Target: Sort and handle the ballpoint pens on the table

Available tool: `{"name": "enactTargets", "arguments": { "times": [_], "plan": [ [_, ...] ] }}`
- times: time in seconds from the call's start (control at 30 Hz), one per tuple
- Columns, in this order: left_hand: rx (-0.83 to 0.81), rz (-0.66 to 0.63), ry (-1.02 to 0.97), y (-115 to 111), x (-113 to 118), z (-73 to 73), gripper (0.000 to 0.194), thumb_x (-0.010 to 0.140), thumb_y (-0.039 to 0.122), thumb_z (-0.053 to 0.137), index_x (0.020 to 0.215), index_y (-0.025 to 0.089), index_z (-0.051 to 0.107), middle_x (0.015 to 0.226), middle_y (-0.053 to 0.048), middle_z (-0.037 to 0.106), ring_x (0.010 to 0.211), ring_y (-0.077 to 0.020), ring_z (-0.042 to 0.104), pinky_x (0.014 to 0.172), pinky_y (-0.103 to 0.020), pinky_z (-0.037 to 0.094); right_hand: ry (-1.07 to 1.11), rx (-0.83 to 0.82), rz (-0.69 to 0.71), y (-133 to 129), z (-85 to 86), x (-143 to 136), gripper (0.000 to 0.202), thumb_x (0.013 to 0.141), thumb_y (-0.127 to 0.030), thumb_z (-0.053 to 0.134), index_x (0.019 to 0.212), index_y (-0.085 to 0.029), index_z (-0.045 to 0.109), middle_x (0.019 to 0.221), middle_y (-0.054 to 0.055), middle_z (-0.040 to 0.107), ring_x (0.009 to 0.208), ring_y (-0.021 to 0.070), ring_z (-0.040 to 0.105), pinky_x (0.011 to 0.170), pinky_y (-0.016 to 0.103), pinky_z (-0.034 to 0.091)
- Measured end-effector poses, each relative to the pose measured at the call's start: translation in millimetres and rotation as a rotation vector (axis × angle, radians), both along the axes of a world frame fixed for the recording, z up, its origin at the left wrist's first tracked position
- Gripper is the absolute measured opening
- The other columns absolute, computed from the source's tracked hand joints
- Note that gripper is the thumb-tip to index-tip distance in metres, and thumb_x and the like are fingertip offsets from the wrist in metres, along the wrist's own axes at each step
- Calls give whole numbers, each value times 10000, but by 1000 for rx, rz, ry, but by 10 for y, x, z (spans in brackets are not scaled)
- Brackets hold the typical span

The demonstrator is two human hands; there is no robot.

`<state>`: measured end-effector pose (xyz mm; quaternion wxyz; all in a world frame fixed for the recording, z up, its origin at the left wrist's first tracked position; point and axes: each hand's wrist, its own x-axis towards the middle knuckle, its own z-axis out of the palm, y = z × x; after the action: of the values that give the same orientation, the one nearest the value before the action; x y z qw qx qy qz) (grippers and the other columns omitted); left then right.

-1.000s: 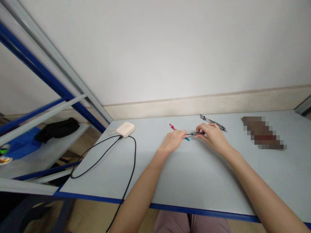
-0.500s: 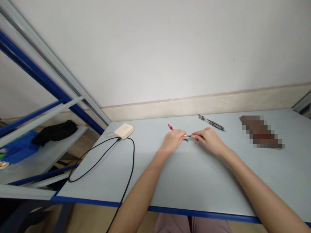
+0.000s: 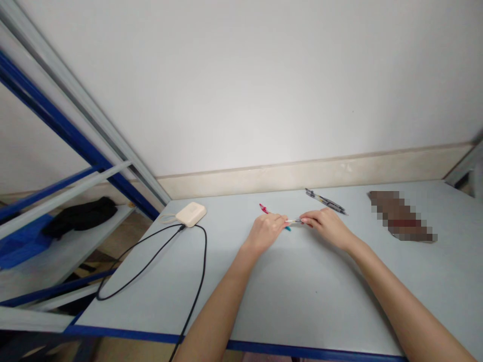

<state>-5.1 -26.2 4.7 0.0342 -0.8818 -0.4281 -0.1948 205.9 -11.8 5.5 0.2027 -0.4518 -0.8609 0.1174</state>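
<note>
My left hand [image 3: 266,232] is closed on the left end of a thin pen-like piece [image 3: 293,221], held just above the table. My right hand [image 3: 326,226] pinches the right end of the same piece between its fingertips. A red pen end [image 3: 263,207] pokes out beyond my left knuckles, and a teal tip [image 3: 288,228] shows under the fingers of that hand; what lies between them is hidden. Behind my right hand, dark grey pens [image 3: 325,201] lie side by side on the table.
A cream power bank [image 3: 191,214] with a black cable [image 3: 206,251] sits at the left of the grey table [image 3: 287,301]. At the right lies a pixelated brown object [image 3: 402,217]. A blue and grey frame [image 3: 109,173] stands at the left; a wall rises behind.
The view has tilted up slightly, so the table appears lower. My right hand has moved a little away from my left hand, and more of the thin piece shows between them.
</note>
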Motion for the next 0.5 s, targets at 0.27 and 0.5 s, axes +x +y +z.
{"name": "enactTargets", "arguments": {
  "times": [0.27,0.5],
  "plan": [
    [72,-37,-92,-64,95,-179,229,929,227,342,938,158,560,870,-79,658,824,-177,627,745,-295,478,123,169,101,-233,-44,-306,325,925,-273,302,1206,-245,461,1109,81,617,1059,204,538,995,477,282],
    [-107,181,-234,27,-13,-91,408,820,367,565,1153,207,393,899,-6,643,793,-155,633,694,-254,467,75,207,-132,-233,-24,-367,372,884,-488,367,949,-182,568,918,98,653,888,232,581,794,367,382]
  ]
}}
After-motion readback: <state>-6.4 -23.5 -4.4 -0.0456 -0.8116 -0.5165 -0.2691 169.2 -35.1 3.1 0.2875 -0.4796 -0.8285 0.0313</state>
